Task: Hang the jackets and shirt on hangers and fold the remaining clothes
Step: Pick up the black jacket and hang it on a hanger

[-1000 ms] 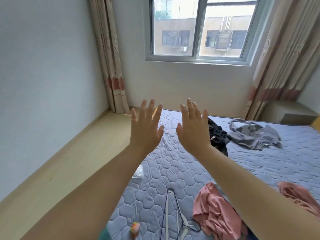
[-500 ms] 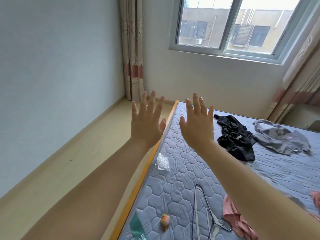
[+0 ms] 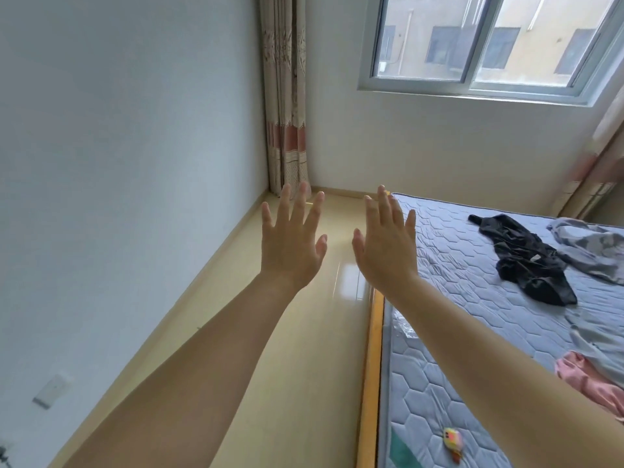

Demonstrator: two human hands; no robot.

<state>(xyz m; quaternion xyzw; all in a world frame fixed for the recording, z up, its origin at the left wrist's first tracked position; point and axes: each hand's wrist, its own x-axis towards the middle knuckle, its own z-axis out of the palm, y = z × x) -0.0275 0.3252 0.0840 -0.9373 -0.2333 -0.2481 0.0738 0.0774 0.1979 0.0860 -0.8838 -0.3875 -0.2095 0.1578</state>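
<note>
My left hand (image 3: 292, 243) and my right hand (image 3: 385, 243) are stretched out in front of me, fingers straight and spread, holding nothing. Both hover over the floor beside the bed, apart from the clothes. A black garment (image 3: 526, 261) lies crumpled on the blue quilted mattress (image 3: 449, 265). To its right lies a grey garment (image 3: 591, 246). A pink garment (image 3: 587, 376) shows at the right edge, partly behind my right forearm. No hanger is in view.
The mattress sits on an orange-edged bed frame (image 3: 371, 359). A small yellow and pink toy (image 3: 452, 440) lies near the mattress front. Shiny beige floor (image 3: 304, 349) runs between wall and bed. A curtain (image 3: 285, 96) hangs in the corner beside the window (image 3: 486, 42).
The view has swung left and tilted, so the bed slid to the right and the hangers left the frame. Both hands stay raised and spread.
</note>
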